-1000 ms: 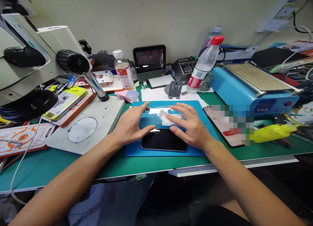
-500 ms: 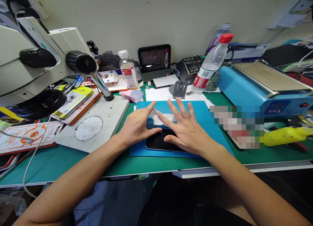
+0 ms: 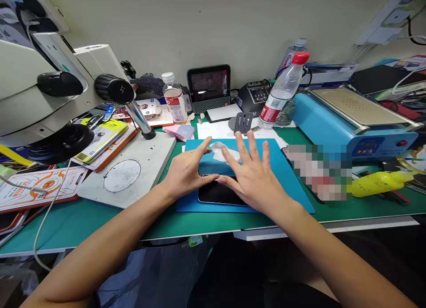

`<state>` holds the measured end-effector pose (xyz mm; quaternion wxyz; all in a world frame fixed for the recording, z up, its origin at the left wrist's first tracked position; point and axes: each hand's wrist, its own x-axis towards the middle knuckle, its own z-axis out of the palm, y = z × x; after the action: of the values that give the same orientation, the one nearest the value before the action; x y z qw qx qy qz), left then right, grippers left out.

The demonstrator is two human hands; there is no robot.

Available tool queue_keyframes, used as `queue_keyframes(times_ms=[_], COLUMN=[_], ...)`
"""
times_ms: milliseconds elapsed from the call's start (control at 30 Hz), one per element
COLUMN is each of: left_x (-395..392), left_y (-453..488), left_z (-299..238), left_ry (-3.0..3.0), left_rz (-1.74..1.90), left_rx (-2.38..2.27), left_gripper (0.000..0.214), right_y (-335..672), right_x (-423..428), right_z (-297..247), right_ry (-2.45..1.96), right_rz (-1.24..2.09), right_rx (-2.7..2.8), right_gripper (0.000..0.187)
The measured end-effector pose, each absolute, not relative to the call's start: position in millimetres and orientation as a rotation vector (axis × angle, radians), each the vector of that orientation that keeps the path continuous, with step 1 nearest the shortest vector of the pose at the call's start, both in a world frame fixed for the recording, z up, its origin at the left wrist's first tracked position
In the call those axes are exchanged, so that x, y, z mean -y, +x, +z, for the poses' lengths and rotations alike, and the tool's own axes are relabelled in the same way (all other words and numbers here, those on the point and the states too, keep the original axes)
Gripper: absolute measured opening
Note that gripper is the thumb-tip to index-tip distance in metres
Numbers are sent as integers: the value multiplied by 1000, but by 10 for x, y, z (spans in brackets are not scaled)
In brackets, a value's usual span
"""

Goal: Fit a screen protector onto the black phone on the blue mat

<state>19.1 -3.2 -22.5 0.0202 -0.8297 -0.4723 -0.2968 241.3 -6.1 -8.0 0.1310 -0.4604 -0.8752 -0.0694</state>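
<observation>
Head camera, and I've got the right hand (image 3: 256, 178) splayed wide, forefinger on the white wipe (image 3: 217, 150), the left hand (image 3: 184, 172) curved beside it, thumb and forefinger well apart, the dark phone (image 3: 219, 192) by both thumbs.

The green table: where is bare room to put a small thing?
Bare green table shows between the microscope base and the front edge, crossed by the left forearm. The blue mat has a bare strip right of the right hand. Crowded: the back, around the red-capped bottle.
</observation>
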Motion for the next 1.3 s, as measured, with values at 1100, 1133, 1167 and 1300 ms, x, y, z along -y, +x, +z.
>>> queue_keyframes(times_ms=[1100, 1133, 1167, 1300], left_x=[103, 113, 122, 134], left_y=[246, 251, 254, 234], left_z=[-222, -220, -217, -215], left_ry=[-2677, -2693, -2708, -2713], left_rz=[-966, -960, -950, -953], left_rx=[1470, 1461, 1456, 1401], left_gripper=[85, 85, 85, 83], right_y=[2415, 2350, 2291, 2112], right_x=[407, 394, 377, 296], right_z=[-181, -148, -113, 12], right_ry=[-1224, -1188, -1168, -1258], right_rz=[-66, -47, -40, -82], right_rx=[2543, 2565, 2577, 2549], right_gripper=[68, 68, 69, 68])
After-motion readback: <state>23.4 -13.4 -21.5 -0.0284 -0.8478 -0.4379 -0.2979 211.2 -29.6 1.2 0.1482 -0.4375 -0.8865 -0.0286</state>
